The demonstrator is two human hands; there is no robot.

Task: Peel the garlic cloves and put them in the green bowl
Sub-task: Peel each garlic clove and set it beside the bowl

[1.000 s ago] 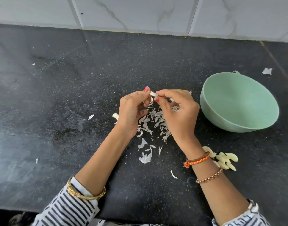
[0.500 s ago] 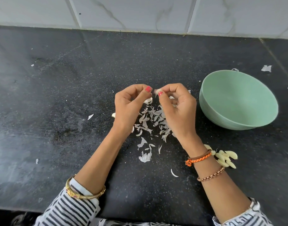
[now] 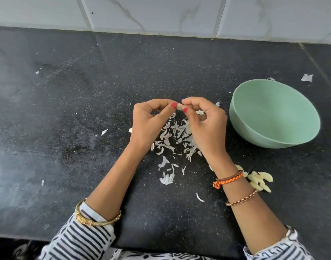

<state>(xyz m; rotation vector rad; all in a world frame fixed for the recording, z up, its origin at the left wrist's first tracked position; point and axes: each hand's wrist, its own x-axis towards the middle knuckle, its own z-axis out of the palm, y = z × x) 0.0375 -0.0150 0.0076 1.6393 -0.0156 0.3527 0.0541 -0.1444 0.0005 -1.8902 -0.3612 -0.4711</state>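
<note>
Black counter [image 3: 70, 102], white tiled wall [image 3: 161, 14]

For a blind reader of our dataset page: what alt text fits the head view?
Two hands, left and right, pinch a garlic clove between them above a scatter of peels on a dark counter. A green bowl sits to the right, with peeled cloves beside the right wrist.

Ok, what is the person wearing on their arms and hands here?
Both sleeves are black-and-white striped. The left hand has red nail polish and a gold bangle; the right hand, also red-nailed, has an orange braided band and a copper chain bracelet.
</note>
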